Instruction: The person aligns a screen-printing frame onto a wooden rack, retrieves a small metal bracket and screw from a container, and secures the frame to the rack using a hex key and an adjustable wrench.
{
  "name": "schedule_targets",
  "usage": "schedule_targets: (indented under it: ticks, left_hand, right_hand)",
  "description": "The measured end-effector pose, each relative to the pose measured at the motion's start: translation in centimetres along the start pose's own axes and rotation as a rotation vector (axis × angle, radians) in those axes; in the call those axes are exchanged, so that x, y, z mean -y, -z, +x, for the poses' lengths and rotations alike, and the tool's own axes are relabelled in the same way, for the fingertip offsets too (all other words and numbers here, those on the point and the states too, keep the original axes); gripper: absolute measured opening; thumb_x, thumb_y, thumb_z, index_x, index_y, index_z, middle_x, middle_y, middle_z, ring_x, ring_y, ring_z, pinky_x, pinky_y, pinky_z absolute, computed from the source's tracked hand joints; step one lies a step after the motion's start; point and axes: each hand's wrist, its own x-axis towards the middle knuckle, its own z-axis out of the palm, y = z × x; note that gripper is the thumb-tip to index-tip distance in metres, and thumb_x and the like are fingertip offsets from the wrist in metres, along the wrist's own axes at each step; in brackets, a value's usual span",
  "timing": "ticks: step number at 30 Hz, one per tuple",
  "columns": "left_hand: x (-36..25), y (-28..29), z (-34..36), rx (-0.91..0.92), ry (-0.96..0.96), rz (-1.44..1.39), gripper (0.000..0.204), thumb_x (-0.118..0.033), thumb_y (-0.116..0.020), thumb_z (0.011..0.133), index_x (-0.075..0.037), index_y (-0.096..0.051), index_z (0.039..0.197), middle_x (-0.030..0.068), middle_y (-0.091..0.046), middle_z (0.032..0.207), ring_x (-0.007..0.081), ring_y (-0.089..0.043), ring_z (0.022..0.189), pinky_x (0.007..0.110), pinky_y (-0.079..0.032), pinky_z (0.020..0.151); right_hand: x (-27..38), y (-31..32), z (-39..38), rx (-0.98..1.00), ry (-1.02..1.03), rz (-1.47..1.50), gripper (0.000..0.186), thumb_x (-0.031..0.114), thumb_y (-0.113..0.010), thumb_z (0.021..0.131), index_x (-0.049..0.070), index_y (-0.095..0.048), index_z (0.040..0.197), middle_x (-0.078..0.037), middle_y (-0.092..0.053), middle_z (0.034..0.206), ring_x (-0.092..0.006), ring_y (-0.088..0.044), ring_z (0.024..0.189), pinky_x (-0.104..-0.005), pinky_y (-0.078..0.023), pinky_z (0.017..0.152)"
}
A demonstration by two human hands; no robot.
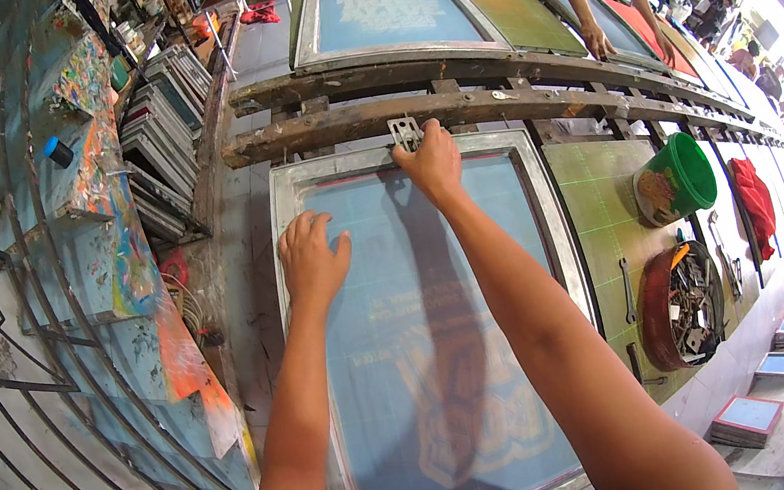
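A large screen printing frame (pixel 341 165) with blue mesh lies below me; pale lettering shows in the mesh's lower half. My right hand (pixel 434 164) is at the frame's far edge, its thumb and fingers closed on a slotted metal bracket (pixel 404 131) beside the wooden rail. Part of the bracket is hidden behind the fingers. My left hand (pixel 310 257) is by the frame's upper left side, thumb apart from the fingers, holding nothing. Whether its fingertips touch the mesh or hover just above, I cannot tell.
Two wooden rails (pixel 336 130) cross beyond the frame, with another screen (pixel 400 13) behind. To the right stand a green bucket (pixel 690 173), a round tub of metal parts (pixel 657 313) and a wrench (pixel 628 290). A co-worker's arm (pixel 579 3) reaches in at far right. Metal railing (pixel 41 385) lines the left.
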Motion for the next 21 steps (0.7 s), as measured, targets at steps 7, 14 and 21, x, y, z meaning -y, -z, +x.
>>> schedule_targets:
  ticks: [7,14,21]
  left_hand:
    - [-0.1,0.4,0.3,-0.001,0.050,-0.018,0.034,-0.026,-0.069,0.084,-0.006,-0.065,0.111,0.0129,-0.059,0.123,0.0297,-0.049,0.124,0.043,-0.033,0.108]
    - [0.0,0.2,0.4,-0.044,0.019,-0.026,0.032,-0.025,-0.069,0.083,-0.006,-0.065,0.108,0.0106,-0.061,0.120,0.0292,-0.052,0.119,0.043,-0.035,0.105]
    - [0.3,0.2,0.5,-0.014,0.039,-0.036,0.033,-0.026,-0.069,0.084,-0.006,-0.065,0.109,0.0112,-0.061,0.120,0.0289,-0.051,0.121,0.042,-0.034,0.106]
  right_hand:
    - [0.8,-0.1,-0.8,0.054,0.004,0.024,0.045,0.031,-0.077,0.071,-0.003,-0.058,0.093,-0.024,-0.063,0.096,-0.0411,-0.061,0.096,-0.0487,-0.051,0.083]
    - [0.6,-0.2,-0.8,0.061,0.036,0.007,0.042,0.031,-0.077,0.071,-0.003,-0.060,0.090,-0.022,-0.062,0.095,-0.0398,-0.061,0.097,-0.0480,-0.051,0.084]
    - [0.0,-0.1,-0.8,0.038,0.064,-0.006,0.042,0.030,-0.077,0.070,-0.003,-0.060,0.089,-0.021,-0.061,0.094,-0.0389,-0.061,0.096,-0.0476,-0.051,0.084]
